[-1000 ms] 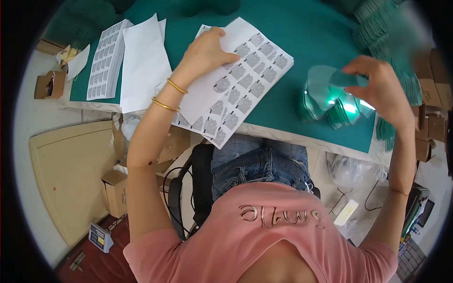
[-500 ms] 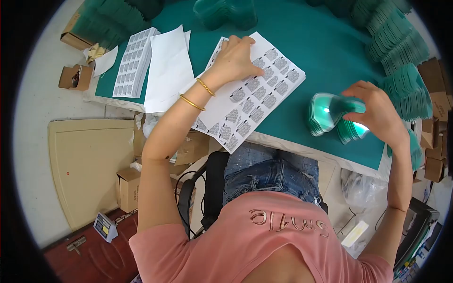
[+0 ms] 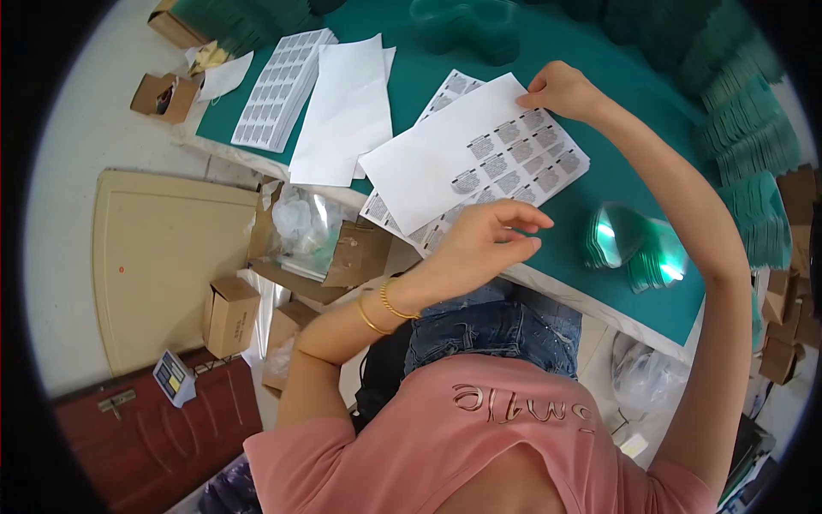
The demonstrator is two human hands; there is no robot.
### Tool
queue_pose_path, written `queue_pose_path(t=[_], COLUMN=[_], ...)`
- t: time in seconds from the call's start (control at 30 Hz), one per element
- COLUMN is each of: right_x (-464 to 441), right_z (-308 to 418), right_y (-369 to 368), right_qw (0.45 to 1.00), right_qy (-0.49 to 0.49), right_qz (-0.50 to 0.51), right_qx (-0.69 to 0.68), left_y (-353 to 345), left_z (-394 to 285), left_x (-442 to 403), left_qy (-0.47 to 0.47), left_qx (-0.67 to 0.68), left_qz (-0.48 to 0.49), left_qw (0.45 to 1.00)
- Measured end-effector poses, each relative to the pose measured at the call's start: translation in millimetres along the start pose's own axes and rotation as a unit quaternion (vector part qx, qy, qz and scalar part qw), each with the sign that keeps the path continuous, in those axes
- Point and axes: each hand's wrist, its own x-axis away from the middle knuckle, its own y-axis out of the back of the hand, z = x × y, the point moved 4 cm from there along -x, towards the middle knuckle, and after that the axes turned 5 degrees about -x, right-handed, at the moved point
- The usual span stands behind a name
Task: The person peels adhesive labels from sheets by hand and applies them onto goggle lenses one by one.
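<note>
A stack of printed label sheets (image 3: pixel 514 158) lies on the green table, its top sheet partly bare white and partly covered with small grey labels. At the upper edge of that top sheet, the fingertips of my right hand (image 3: pixel 565 91) are pinched together; whether they have lifted a single label I cannot tell. My left hand (image 3: pixel 488 244), with gold bracelets at the wrist, hovers over the near edge of the stack, fingers apart and holding nothing. Right of the sheets sits a small pile of shiny green curved plastic pieces (image 3: pixel 638 248), untouched.
Blank white papers (image 3: pixel 347 111) and another label stack (image 3: pixel 282 90) lie to the left. Stacks of green plastic pieces (image 3: pixel 753 128) line the right side, and another clear green pile (image 3: pixel 467 30) stands at the back. An open cardboard box (image 3: pixel 355 253) is below the table edge.
My right hand has left the green plastic pieces and moved across to the label sheet. My left hand has drawn back toward me from the top of the sheets. The view has shifted slightly.
</note>
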Motion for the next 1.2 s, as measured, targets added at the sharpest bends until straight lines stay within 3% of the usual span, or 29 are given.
queue_pose_path(t=[0.1, 0.27, 0.37, 0.43, 0.5, 0.73, 0.83, 1.1, 1.2], right_x=[-6, 9, 14, 20, 30, 59, 61, 70, 81], right_z=[-4, -2, 4, 6, 19, 47, 52, 61, 67], right_y=[-4, 3, 7, 10, 14, 19, 22, 26, 34], right_qw=[0.998, 0.994, 0.985, 0.964, 0.963, 0.942, 0.934, 0.931, 0.946], right_qy=[0.023, 0.058, 0.127, 0.065, 0.070, 0.149, 0.169, 0.198, 0.187], right_qz=[-0.057, -0.092, -0.084, -0.020, -0.004, -0.010, -0.019, -0.053, -0.133], right_qx=[0.002, -0.012, -0.080, -0.256, -0.260, -0.301, -0.314, -0.303, -0.227], left_y=[-4, -6, -10, -15, -19, -10, -9, -5, -3], left_z=[19, 37, 36, 35, 32, 12, 11, 2, 2], left_x=[-4, -15, -18, -21, -26, -37, -36, -28, -28], left_qy=[0.056, 0.071, 0.090, 0.098, 0.048, -0.101, -0.129, -0.102, -0.094], left_qx=[0.106, 0.288, 0.387, 0.445, 0.532, 0.545, 0.501, 0.416, 0.393], left_qz=[-0.036, -0.103, -0.106, -0.104, -0.126, -0.194, -0.217, -0.203, -0.217], left_qw=[0.992, 0.949, 0.912, 0.884, 0.836, 0.810, 0.828, 0.881, 0.889])
